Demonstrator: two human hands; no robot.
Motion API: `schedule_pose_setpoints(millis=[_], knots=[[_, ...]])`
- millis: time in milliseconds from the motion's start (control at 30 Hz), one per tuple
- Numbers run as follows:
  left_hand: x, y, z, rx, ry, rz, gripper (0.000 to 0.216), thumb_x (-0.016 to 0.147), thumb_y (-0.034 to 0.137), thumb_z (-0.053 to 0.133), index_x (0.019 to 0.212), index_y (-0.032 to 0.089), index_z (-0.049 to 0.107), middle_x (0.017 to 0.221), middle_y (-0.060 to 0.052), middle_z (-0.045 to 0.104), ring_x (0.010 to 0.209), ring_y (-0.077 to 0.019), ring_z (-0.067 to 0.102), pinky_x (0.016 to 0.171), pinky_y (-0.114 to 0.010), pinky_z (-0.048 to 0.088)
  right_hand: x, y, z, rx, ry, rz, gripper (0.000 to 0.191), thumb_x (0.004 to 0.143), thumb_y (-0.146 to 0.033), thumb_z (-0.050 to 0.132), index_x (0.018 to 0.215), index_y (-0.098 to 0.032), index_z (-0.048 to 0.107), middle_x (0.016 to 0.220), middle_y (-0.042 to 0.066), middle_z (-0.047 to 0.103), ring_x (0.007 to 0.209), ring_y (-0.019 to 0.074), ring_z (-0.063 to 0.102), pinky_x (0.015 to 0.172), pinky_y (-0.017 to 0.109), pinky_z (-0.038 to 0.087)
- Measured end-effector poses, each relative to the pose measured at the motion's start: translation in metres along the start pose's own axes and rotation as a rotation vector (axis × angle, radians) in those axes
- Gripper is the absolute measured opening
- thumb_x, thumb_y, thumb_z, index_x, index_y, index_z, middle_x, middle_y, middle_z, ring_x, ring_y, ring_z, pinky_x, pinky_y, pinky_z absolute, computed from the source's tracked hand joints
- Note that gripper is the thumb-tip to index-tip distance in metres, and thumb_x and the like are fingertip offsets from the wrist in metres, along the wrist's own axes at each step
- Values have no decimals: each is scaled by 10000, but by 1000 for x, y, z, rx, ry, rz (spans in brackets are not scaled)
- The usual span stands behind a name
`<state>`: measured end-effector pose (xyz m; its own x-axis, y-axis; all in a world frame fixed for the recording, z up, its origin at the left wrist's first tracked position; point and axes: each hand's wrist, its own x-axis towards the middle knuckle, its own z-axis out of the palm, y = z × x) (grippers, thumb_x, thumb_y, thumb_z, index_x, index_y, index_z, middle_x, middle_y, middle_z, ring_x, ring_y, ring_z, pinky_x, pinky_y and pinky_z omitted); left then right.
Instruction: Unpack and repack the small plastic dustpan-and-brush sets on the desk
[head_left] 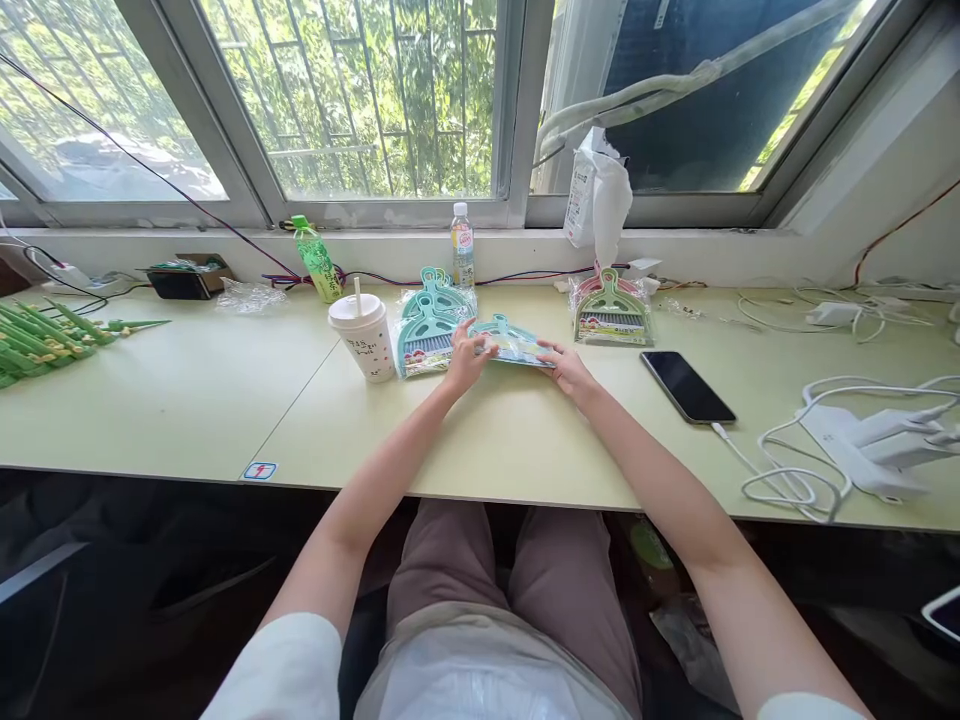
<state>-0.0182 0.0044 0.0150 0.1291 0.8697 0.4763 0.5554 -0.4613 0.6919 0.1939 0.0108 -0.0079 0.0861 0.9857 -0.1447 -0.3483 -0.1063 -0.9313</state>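
Between my two hands is a blue-green mini dustpan and brush set (pixel 511 342) in clear plastic wrap, tilted low above the table. My left hand (pixel 468 360) pinches its left side, and my right hand (pixel 568 372) grips its right edge. Just left of it lie several more wrapped turquoise dustpan sets (pixel 429 322) in an overlapping pile, close to my left fingers. Farther right, a pile of wrapped green and pink dustpan sets (pixel 613 308) rests apart from my right hand.
A white cup with a straw (pixel 364 335) stands left of the turquoise pile. Behind are a green bottle (pixel 316 260) and a clear bottle (pixel 463 245). A charging phone (pixel 688 387), a power strip (pixel 862 450) and white cables lie right. Green stick-like pieces (pixel 45 335) lie far left.
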Motion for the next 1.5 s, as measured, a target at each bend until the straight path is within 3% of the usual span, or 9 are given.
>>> schedule_pose_setpoints(millis=[200, 367, 500, 667, 867, 1000, 1167, 1333, 1500], knots=[[3, -13, 2, -94, 9, -182, 115, 793, 244, 683, 704, 178, 650, 1284, -129, 591, 1407, -321, 343, 1120, -462, 311, -4, 1, -1, -60, 24, -89, 425, 528, -77, 709, 930, -210, 665, 852, 2, 663, 723, 131, 629, 630, 243, 554], [4, -11, 3, -184, 73, -136, 67, 750, 248, 714, 734, 190, 684, 903, -59, 697, 1059, -259, 617, 1004, -411, 446, -7, -5, -3, -135, 30, -197, 430, 489, -210, 747, 907, -232, 649, 976, 9, 645, 810, 150, 605, 594, 225, 450], [0, -6, 3, -338, 90, -116, 205, 781, 251, 671, 981, 204, 676, 1126, -57, 674, 899, -188, 646, 757, -301, 565, -6, -7, -2, -227, 23, -278, 440, 504, -312, 758, 917, -229, 629, 1101, 42, 633, 837, 162, 582, 608, 239, 413], [-2, -6, -1, -514, 70, -191, 706, 810, 309, 667, 1433, 349, 339, 1396, -65, 524, 612, -79, 633, 561, -243, 573, -6, -7, 0, -299, 15, -362, 405, 546, -336, 740, 911, -227, 604, 1155, 69, 626, 987, 218, 576, 701, 288, 450], [8, -9, -10, -572, -67, -385, 435, 741, 256, 721, 1126, 139, 556, 1013, -85, 682, 519, -113, 639, 470, -228, 533, -6, -8, -2, -340, -85, -505, 391, 629, -322, 701, 1006, -269, 615, 1238, 54, 605, 1220, 266, 495, 878, 371, 487], [9, -9, -11, -599, -135, -429, 367, 749, 222, 699, 1060, 151, 518, 869, -38, 670, 469, -112, 621, 426, -219, 496, -6, -10, -3, -389, -97, -552, 489, 680, -313, 665, 1163, -304, 589, 1355, 35, 543, 1285, 263, 453, 951, 399, 480], [7, -11, -8, -616, -103, -381, 315, 801, 287, 653, 1044, 171, 489, 816, 1, 629, 436, -95, 592, 412, -223, 488, -5, -9, -3, -376, -154, -516, 796, 717, -418, 713, 1416, -321, 345, 1275, 81, 587, 1174, 245, 563, 946, 406, 508], [8, -15, -7, -607, -71, -357, 303, 805, 323, 641, 1024, 174, 494, 748, 16, 612, 407, -87, 557, 399, -230, 485, -10, -5, 1, -394, -197, -457, 1119, 563, -480, 863, 1476, -311, 238, 1273, 98, 592, 1105, 253, 614, 963, 410, 507], [8, -15, -4, -587, -58, -334, 346, 776, 359, 672, 1018, 157, 529, 799, -23, 652, 483, -113, 593, 438, -254, 524, -11, -4, 5, -356, -66, -434, 1221, 469, -486, 901, 1485, -298, 250, 1161, 90, 648, 1040, 258, 637, 923, 423, 526]])
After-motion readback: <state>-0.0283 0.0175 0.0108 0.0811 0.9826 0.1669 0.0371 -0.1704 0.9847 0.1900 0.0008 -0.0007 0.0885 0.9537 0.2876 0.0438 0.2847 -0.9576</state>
